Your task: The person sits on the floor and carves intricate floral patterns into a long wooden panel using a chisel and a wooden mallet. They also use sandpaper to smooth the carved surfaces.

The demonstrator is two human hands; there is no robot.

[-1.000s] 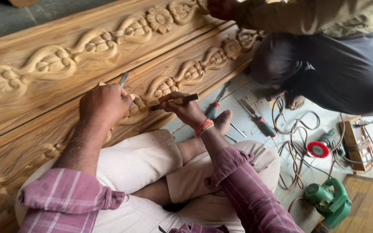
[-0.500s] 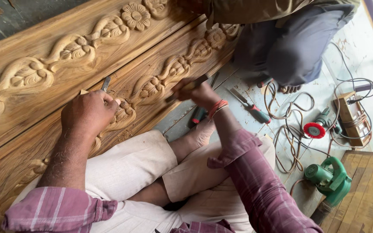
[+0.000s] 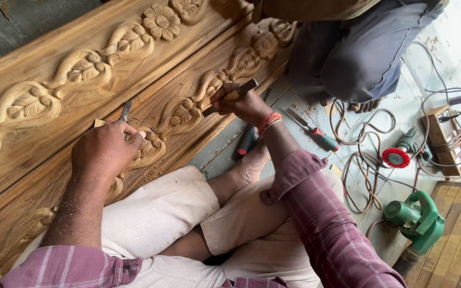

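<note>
Landmark: long carved wooden beam [image 3: 54,133], leaf and flower relief, lying across the floor.

Left hand [image 3: 105,152] is closed around a slim metal chisel [image 3: 126,111]; the blade end shows above the knuckles, tip hidden against a carved leaf on the beam's lower band.

Right hand [image 3: 244,104] is wrapped around a short wooden mallet block [image 3: 236,93], raised just over the same band, to the right of the chisel.

Judgement: chisel is stiff and thin and could slip, so best held low on the shaft. The mallet is light and rigid. The beam is heavy and stable, its relief edges chip-prone.

Beyond the beam's right end: a crouching co-worker's grey trousers [image 3: 358,53], red-handled screwdriver [image 3: 313,130], green power blower [image 3: 414,216].
</note>
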